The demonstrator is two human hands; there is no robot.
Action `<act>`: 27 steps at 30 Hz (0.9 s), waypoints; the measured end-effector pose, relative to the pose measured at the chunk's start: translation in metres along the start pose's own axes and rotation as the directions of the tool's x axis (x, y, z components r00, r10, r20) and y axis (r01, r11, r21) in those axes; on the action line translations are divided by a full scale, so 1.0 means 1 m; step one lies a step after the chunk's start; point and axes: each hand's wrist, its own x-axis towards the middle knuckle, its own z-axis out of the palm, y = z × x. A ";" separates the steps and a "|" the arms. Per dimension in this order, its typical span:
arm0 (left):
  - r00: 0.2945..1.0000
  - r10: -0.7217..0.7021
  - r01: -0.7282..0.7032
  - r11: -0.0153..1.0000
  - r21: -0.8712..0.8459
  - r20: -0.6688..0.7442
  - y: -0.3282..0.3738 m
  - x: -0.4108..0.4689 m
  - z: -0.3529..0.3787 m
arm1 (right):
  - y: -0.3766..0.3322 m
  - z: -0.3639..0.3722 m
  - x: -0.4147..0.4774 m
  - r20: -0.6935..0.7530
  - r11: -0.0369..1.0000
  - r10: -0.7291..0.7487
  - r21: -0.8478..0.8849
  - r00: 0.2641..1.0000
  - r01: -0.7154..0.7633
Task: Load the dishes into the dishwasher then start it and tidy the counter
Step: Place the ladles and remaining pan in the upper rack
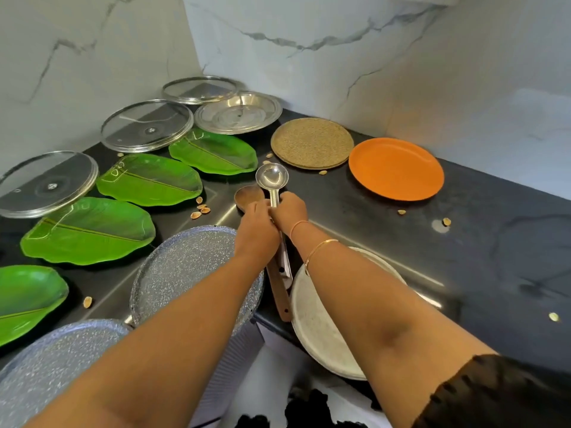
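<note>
My left hand [256, 225] and my right hand [290, 210] meet over the middle of the dark counter [494, 248]. Both are closed around utensil handles. A steel ladle [272, 177] sticks out beyond my right hand, bowl up. A wooden spoon [247, 196] shows its bowl past my left hand, and its long wooden handle [279, 291] trails back toward me beside a white handle. Which hand holds which utensil is hard to tell where the fingers overlap.
Several green leaf-shaped plates [148, 179] lie at left, with three glass lids [146, 125] and a steel plate [238, 112] behind. A woven mat [312, 142] and orange plate [395, 168] sit at right. Speckled grey pans [185, 267], a white plate [318, 329] and scattered nut shells [200, 208] are close by.
</note>
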 end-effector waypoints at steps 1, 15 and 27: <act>1.000 -0.010 0.010 1.000 0.001 0.008 -0.002 0.002 0.000 | -0.002 0.001 0.002 0.010 1.000 0.013 -0.003 1.000 -0.013; 0.985 0.169 -0.171 0.983 -0.070 -0.039 0.032 -0.066 -0.018 | -0.029 -0.086 -0.097 -0.430 0.714 0.082 0.655 0.899 0.248; 0.796 0.492 -0.454 0.870 -0.191 0.352 0.083 -0.303 0.023 | 0.087 -0.122 -0.353 -0.681 0.783 0.278 0.569 0.677 0.251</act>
